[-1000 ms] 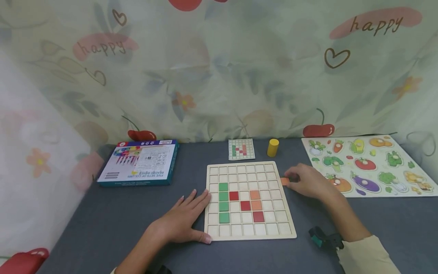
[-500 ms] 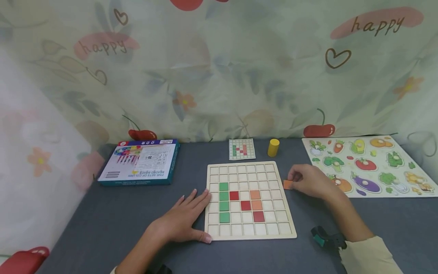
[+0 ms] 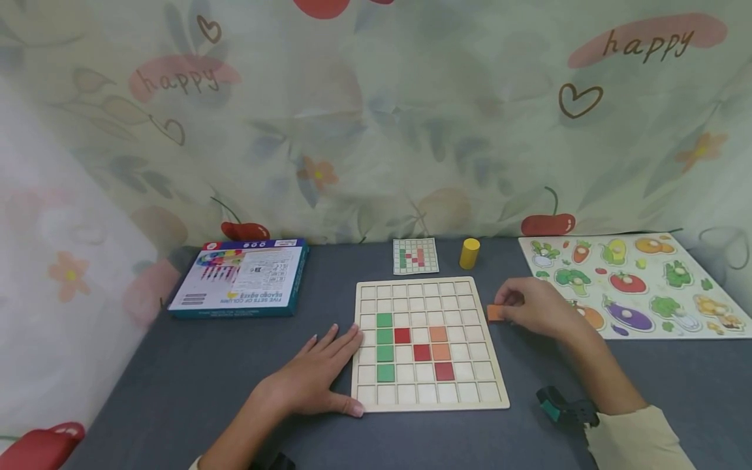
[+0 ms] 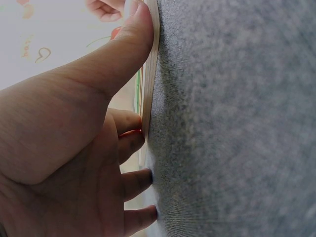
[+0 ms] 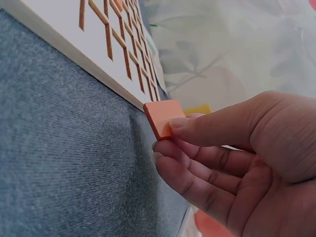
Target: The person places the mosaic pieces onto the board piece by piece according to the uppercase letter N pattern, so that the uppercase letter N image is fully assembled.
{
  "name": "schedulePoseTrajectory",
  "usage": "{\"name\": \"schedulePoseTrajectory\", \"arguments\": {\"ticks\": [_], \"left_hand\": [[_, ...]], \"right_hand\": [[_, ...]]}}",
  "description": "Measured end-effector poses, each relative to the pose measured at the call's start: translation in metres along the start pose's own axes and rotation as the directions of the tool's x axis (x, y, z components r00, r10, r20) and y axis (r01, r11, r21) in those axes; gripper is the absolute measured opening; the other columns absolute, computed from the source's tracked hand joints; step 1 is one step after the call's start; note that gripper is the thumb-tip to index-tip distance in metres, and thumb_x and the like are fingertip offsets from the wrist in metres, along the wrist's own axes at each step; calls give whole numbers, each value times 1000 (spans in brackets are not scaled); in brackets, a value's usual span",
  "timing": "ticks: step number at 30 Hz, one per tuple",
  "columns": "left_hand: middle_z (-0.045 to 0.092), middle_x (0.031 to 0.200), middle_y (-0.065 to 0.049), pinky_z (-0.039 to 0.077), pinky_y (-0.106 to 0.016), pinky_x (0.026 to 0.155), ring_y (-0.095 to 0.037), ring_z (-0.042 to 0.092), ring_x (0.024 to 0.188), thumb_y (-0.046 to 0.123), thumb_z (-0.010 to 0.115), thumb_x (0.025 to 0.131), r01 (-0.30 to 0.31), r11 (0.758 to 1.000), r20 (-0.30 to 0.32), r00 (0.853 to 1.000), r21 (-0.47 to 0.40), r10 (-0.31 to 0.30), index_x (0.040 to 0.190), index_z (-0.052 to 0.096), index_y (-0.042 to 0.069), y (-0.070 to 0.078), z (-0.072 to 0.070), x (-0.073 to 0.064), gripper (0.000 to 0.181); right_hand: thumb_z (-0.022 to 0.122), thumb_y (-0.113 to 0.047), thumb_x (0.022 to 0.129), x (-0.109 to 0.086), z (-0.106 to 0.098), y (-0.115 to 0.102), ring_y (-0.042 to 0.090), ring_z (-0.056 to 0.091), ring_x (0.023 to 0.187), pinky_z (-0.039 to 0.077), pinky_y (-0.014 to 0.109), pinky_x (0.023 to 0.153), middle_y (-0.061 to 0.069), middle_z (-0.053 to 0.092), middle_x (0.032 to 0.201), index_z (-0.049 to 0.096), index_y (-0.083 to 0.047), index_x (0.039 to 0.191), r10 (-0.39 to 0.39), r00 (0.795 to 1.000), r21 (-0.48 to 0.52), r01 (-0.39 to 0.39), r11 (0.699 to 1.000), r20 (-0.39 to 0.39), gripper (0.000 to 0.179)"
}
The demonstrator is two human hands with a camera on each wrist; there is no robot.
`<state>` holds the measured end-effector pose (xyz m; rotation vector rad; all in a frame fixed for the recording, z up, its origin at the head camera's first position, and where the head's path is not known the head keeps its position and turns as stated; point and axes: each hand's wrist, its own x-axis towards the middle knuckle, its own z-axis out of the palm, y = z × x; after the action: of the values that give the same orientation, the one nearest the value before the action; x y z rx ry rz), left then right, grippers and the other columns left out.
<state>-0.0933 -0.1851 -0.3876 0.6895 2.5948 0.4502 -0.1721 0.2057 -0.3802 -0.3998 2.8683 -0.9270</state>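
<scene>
A square wooden grid board (image 3: 369, 395) lies on the dark tabletop. Set in its cells are green tiles (image 3: 384, 353) in a column, red tiles (image 3: 422, 352) on a diagonal and two orange tiles (image 3: 438, 334). My left hand (image 3: 311, 378) rests at the board's left side, fingers spread, thumb by the near corner; in the left wrist view its thumb (image 4: 131, 42) lies along the board's edge. Just off the board's right edge, my right hand (image 3: 537, 307) pinches an orange square tile (image 5: 164, 117) between thumb and fingers.
Behind the board lie a small pattern card (image 3: 415, 256) and an upright yellow cylinder (image 3: 469, 253). At the left is a boxed set (image 3: 237, 279). A vegetable picture board (image 3: 640, 287) lies on the right, partly under the right forearm in view. A printed curtain (image 3: 376, 130) hangs behind.
My right hand has drawn slightly to the right with the orange tile, away from the board's edge. The left hand and the tiles on the board have stayed put.
</scene>
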Motion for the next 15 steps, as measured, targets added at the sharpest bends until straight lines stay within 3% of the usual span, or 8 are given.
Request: {"name": "schedulePoseTrajectory", "arguments": {"ticks": [8,15], "left_hand": [[17,167,0,11,-61,116,-32,8,152,73,69,77,4,1000,4,1000,5,-4,162,21,17,-1,0,1,113],[17,167,-1,11,-61,117,-32,8,152,72,70,76,11,1000,6,1000,1,-11,162,22,16,1,-1,0,113]], "right_hand": [[72,-3,86,2,4,-12,18,57,72,48,34,65,1,64,80,71,-8,89,-34,999,41,35,999,-32,6],[75,-5,85,8,18,-28,18,55,76,47,35,68,-1,65,82,72,-10,88,-83,996,65,84,994,-13,6]]}}
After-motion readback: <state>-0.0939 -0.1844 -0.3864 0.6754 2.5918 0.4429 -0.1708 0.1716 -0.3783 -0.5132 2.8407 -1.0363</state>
